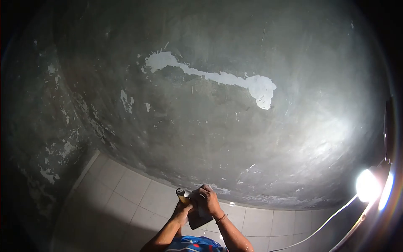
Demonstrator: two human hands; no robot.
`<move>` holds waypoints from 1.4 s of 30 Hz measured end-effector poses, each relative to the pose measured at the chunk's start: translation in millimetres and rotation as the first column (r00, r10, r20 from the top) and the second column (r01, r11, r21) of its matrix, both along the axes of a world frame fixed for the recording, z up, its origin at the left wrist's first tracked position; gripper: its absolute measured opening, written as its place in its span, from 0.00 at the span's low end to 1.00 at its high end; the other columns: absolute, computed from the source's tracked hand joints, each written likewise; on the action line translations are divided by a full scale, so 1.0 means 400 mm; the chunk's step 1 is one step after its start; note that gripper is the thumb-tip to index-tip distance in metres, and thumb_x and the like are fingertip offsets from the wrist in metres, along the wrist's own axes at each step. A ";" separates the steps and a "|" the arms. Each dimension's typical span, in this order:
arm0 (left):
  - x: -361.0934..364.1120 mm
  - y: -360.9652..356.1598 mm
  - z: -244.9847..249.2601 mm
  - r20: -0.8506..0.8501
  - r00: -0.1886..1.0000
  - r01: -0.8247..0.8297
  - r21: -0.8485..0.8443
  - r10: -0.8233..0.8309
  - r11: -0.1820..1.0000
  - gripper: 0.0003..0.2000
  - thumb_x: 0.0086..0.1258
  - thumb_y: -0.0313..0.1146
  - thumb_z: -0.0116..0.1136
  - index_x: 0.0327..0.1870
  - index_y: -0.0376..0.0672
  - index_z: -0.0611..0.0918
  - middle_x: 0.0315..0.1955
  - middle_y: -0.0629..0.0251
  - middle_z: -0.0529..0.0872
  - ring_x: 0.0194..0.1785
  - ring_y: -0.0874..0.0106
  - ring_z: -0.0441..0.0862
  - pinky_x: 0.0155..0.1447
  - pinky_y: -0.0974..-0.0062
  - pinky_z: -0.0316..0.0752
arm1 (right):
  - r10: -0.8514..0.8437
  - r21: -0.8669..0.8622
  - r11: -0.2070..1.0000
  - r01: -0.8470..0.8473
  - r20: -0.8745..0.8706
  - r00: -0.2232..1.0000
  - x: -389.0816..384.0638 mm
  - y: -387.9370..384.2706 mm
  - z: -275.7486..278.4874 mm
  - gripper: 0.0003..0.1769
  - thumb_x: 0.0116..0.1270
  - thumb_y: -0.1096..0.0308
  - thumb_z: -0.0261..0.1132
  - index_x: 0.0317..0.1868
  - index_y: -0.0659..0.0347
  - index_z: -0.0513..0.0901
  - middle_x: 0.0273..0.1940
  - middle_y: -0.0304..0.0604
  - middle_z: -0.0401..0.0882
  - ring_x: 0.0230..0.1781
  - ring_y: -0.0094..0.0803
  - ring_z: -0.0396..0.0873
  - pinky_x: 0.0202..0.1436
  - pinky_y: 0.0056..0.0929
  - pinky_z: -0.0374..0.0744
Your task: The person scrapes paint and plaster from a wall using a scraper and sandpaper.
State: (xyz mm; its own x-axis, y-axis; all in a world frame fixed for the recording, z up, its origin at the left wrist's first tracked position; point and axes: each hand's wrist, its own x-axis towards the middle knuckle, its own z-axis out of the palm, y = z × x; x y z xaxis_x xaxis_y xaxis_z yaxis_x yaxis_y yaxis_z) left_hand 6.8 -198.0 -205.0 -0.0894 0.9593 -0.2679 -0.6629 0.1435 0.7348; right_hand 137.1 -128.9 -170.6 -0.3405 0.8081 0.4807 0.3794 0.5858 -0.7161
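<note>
Low in the head view, my two hands are close together in front of my body. My left hand [181, 213] is closed around a yellow-sided tool [183, 196] with a dark, rounded end; its exact kind I cannot tell. A dark brown flat sheet [199, 218], like sandpaper, hangs between the hands. My right hand [210, 200], with a thin bracelet at the wrist, grips the sheet's upper part, fingers bent over it. Beyond the hands rises a grey-green wall [201, 134] with a long white patch [222, 77] across its upper middle.
Peeling white spots mark the left wall [54, 155] and the corner. Pale square tiles [157, 197] cover the floor. At the right, a bright lamp [368, 185] shines on the wall, its white cable [323, 229] running down to the floor.
</note>
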 end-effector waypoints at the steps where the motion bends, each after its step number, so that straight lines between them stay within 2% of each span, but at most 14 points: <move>1: 0.004 -0.020 0.007 -0.074 0.997 -0.032 -0.014 0.031 0.999 0.17 0.57 0.26 0.63 0.47 0.46 0.73 0.37 0.72 0.76 0.41 0.77 0.75 0.46 0.76 0.72 | 0.053 0.070 0.996 -0.056 0.036 0.998 0.011 -0.008 0.046 0.09 0.54 0.69 0.69 0.36 0.60 0.84 0.31 0.45 0.78 0.34 0.42 0.77 0.38 0.35 0.75; 6: -0.050 0.022 0.052 -0.254 0.927 -0.261 0.096 0.277 0.961 0.17 0.55 0.26 0.66 0.46 0.42 0.77 0.37 0.70 0.79 0.40 0.78 0.78 0.44 0.78 0.74 | -0.261 -0.072 0.965 0.252 -0.187 0.947 0.044 -0.098 0.129 0.10 0.64 0.64 0.63 0.38 0.63 0.83 0.28 0.46 0.80 0.25 0.37 0.79 0.31 0.29 0.75; 9: -0.040 0.056 0.069 -0.245 0.894 -0.340 0.175 0.376 0.924 0.16 0.55 0.24 0.66 0.45 0.40 0.78 0.37 0.69 0.81 0.38 0.77 0.80 0.43 0.77 0.76 | -0.176 -0.733 0.668 -0.129 -0.324 0.930 0.121 -0.136 0.003 0.23 0.69 0.50 0.56 0.38 0.66 0.81 0.32 0.48 0.82 0.25 0.34 0.79 0.32 0.27 0.75; 13: 0.052 0.053 0.094 -0.546 0.788 -0.160 0.263 0.284 0.951 0.09 0.58 0.28 0.66 0.38 0.36 0.81 0.33 0.69 0.84 0.34 0.79 0.80 0.41 0.78 0.76 | -0.128 -0.654 0.160 -0.739 -0.756 0.642 0.108 -0.184 -0.147 0.43 0.65 0.30 0.42 0.58 0.63 0.70 0.48 0.54 0.78 0.44 0.39 0.78 0.50 0.36 0.74; 16: 0.126 0.030 0.099 -0.765 0.481 0.090 0.529 0.428 0.844 0.12 0.56 0.31 0.66 0.39 0.38 0.81 0.36 0.61 0.85 0.39 0.71 0.82 0.43 0.74 0.76 | -0.404 -0.698 0.257 -0.668 -0.706 0.582 0.063 -0.205 -0.065 0.45 0.64 0.28 0.38 0.61 0.60 0.68 0.56 0.49 0.73 0.53 0.40 0.74 0.60 0.39 0.69; 20: 0.157 0.028 0.127 -0.714 0.653 0.381 0.598 0.252 0.705 0.18 0.56 0.31 0.64 0.48 0.41 0.76 0.42 0.60 0.84 0.48 0.61 0.80 0.54 0.66 0.74 | -0.537 -0.494 0.539 -0.682 -0.826 0.175 0.064 -0.189 -0.115 0.18 0.69 0.58 0.53 0.54 0.59 0.70 0.48 0.40 0.75 0.50 0.32 0.76 0.54 0.32 0.75; 22: 0.173 0.030 0.135 -0.669 0.736 0.483 0.627 0.105 0.611 0.17 0.58 0.31 0.64 0.48 0.41 0.76 0.42 0.58 0.84 0.47 0.60 0.80 0.55 0.66 0.73 | -0.510 -0.400 0.586 -0.705 -0.858 0.063 0.089 -0.180 -0.196 0.19 0.71 0.55 0.52 0.53 0.60 0.70 0.45 0.40 0.76 0.47 0.32 0.77 0.52 0.31 0.76; 23: 0.185 0.037 0.138 -0.602 0.791 0.467 0.709 0.109 0.529 0.14 0.60 0.29 0.63 0.46 0.40 0.76 0.39 0.58 0.84 0.46 0.62 0.81 0.55 0.66 0.74 | -0.431 -0.020 0.576 -0.817 -0.857 -0.282 0.097 -0.167 -0.223 0.20 0.72 0.53 0.51 0.53 0.60 0.70 0.47 0.42 0.76 0.47 0.33 0.77 0.52 0.30 0.77; 26: 0.205 0.046 0.126 -0.366 0.930 0.321 0.775 -0.027 0.544 0.10 0.61 0.27 0.61 0.41 0.39 0.77 0.37 0.58 0.83 0.46 0.65 0.81 0.54 0.68 0.74 | -0.528 -0.455 0.730 -0.511 -0.849 0.001 0.083 -0.192 -0.032 0.21 0.72 0.51 0.51 0.53 0.61 0.70 0.50 0.44 0.76 0.48 0.34 0.77 0.52 0.31 0.76; 28: 0.195 0.047 0.119 -0.524 0.852 0.376 0.587 -0.018 0.717 0.07 0.60 0.26 0.58 0.36 0.40 0.74 0.35 0.63 0.78 0.45 0.65 0.78 0.52 0.66 0.74 | -0.445 -0.400 0.800 -0.448 -0.896 0.005 0.089 -0.200 0.014 0.16 0.71 0.56 0.55 0.53 0.55 0.71 0.48 0.38 0.76 0.47 0.30 0.76 0.53 0.27 0.74; 31: 0.205 0.053 0.159 -0.161 0.986 0.127 0.554 -0.044 0.823 0.10 0.59 0.26 0.58 0.41 0.42 0.73 0.42 0.61 0.75 0.53 0.66 0.73 0.63 0.66 0.64 | -0.437 -0.416 0.874 -0.252 -0.899 -0.033 0.124 -0.186 0.028 0.18 0.66 0.71 0.58 0.55 0.57 0.66 0.47 0.39 0.74 0.45 0.30 0.77 0.43 0.31 0.78; 35: 0.178 0.069 0.284 0.112 0.988 -0.025 0.789 -0.104 0.613 0.12 0.62 0.31 0.63 0.41 0.40 0.74 0.38 0.56 0.80 0.46 0.65 0.79 0.66 0.45 0.63 | -0.320 -0.320 0.946 -0.040 -0.947 0.026 0.144 -0.173 0.129 0.27 0.59 0.81 0.59 0.59 0.58 0.63 0.49 0.44 0.72 0.47 0.33 0.76 0.50 0.33 0.78; 38: 0.116 0.082 0.361 0.098 0.995 -0.073 0.886 -0.032 0.457 0.14 0.64 0.39 0.63 0.38 0.40 0.73 0.41 0.53 0.81 0.50 0.61 0.80 0.62 0.43 0.68 | -0.412 -0.411 0.907 0.090 -0.911 -0.007 0.188 -0.168 0.203 0.26 0.61 0.74 0.63 0.59 0.60 0.66 0.48 0.43 0.75 0.45 0.31 0.77 0.49 0.32 0.78; 42: -0.023 0.101 0.351 -0.222 0.969 0.077 0.686 0.107 0.723 0.13 0.65 0.37 0.62 0.41 0.41 0.73 0.39 0.61 0.79 0.46 0.68 0.79 0.50 0.64 0.77 | -0.344 -0.342 0.939 -0.043 -0.925 -0.159 0.346 -0.116 0.079 0.17 0.68 0.58 0.60 0.52 0.57 0.75 0.42 0.36 0.78 0.43 0.24 0.77 0.45 0.28 0.77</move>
